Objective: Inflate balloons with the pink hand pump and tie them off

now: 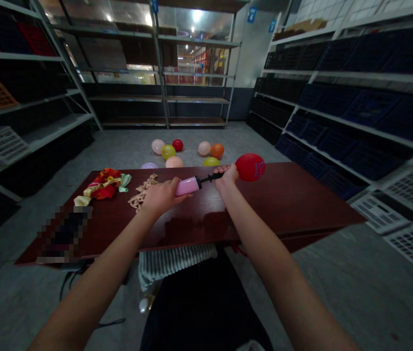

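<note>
The left grip (160, 195) clamped a pink pump (187, 185) while the right grip (227, 174) pinched a red balloon (250, 167) onto its nozzle; any slackening could have sent it flying off.

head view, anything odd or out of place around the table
Inflated balloons lie scattered on the floor beyond the table; limp balloons sit in an untidy heap at its left end. The pump and red balloon in hand look undamaged; nothing spilled.

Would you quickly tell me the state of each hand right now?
Left hand: closed around the pink pump.
Right hand: closed on the neck of the red balloon.
</note>
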